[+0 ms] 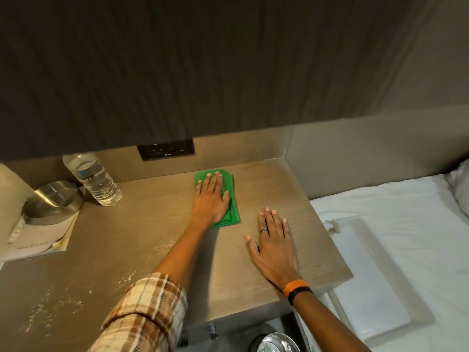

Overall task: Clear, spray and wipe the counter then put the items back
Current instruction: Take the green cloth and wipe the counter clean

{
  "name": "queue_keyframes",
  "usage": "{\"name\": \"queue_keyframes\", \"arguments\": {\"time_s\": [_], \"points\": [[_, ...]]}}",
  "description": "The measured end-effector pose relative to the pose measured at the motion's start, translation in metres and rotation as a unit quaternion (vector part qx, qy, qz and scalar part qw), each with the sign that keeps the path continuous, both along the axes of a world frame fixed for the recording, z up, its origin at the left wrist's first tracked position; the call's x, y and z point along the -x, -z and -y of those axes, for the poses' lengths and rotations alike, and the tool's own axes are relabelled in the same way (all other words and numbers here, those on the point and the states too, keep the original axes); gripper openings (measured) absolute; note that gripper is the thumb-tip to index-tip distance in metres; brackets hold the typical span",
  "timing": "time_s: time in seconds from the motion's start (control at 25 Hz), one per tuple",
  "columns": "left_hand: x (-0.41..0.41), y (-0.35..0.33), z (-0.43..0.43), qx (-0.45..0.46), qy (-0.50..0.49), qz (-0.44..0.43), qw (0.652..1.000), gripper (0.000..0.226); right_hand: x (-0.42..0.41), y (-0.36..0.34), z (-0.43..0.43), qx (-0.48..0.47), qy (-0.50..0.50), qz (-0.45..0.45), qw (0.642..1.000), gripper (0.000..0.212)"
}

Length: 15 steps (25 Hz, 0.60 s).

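Bracing the body, the right hand [272,243] is laid flat, fingers spread, near the tabletop's [142,240] right edge. Farther back, the green cloth [229,199] is pressed under the left hand's [212,195] flattened grip, its long axis running front-to-back; unwiped white specks [53,308] lie leftward.

A dark ribbed wall panel [177,72] rose behind the wood-grain tabletop [142,224], with a black socket plate [166,149] set low in it — and to the right lay a white-sheeted bed [406,224], dimly lit.
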<state>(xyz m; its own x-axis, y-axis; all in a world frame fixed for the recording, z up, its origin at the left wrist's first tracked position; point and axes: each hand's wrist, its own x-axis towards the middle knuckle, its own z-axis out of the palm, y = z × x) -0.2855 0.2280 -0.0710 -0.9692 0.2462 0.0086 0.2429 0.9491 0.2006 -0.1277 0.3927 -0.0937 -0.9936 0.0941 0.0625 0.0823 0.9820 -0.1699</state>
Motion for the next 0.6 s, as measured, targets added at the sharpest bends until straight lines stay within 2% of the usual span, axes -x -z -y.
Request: {"name": "queue_keyframes", "arguments": {"time_s": [0.2, 0.32, 0.4, 0.48, 0.6], "points": [[-0.024, 0.008, 0.07, -0.016, -0.193, 0.004, 0.981, 0.067, 0.002, -0.004, 0.005, 0.005, 0.001, 0.017, 1.0, 0.092], [-0.073, 0.011, 0.044, -0.024, -0.217, -0.007, 0.976, 0.069, 0.002, -0.007, 0.006, 0.005, 0.002, 0.013, 1.0, 0.092], [-0.11, 0.011, 0.021, -0.027, -0.163, -0.004, 0.986, 0.071, 0.001, -0.009, 0.005, 0.009, 0.0, 0.015, 1.0, 0.088], [-0.154, 0.016, 0.016, -0.016, -0.065, -0.009, 0.998, 0.072, -0.001, -0.01, 0.004, 0.011, -0.01, 0.015, 1.0, 0.084], [-0.191, 0.015, 0.05, 0.005, 0.045, -0.006, 0.999, 0.071, -0.002, -0.011, 0.002, 0.008, -0.018, 0.016, 1.0, 0.085]]}}
